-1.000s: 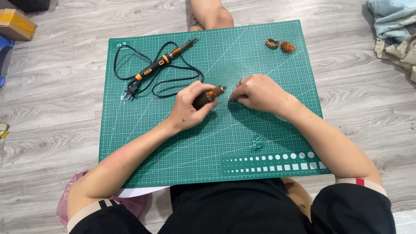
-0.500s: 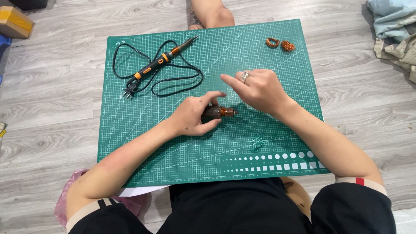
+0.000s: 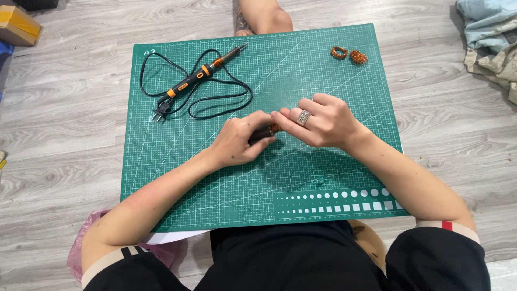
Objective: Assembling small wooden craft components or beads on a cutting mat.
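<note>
Your left hand (image 3: 239, 141) is wrapped tightly around a small dark, copper-tipped piece (image 3: 265, 132) over the middle of the green cutting mat (image 3: 344, 178); your right hand (image 3: 322, 121) pinches its copper end.

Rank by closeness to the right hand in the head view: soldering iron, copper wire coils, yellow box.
From the right hand:
1. Copper wire coils, up at the mat's far right.
2. Soldering iron, far left on the mat.
3. Yellow box, off the mat, top-left corner.

Both bare forearms angle inward; the left hand (image 3: 239, 141) is curled closed, its fingers (image 3: 258, 119) touching the right hand (image 3: 323, 121)'s pinched fingertips.
</note>
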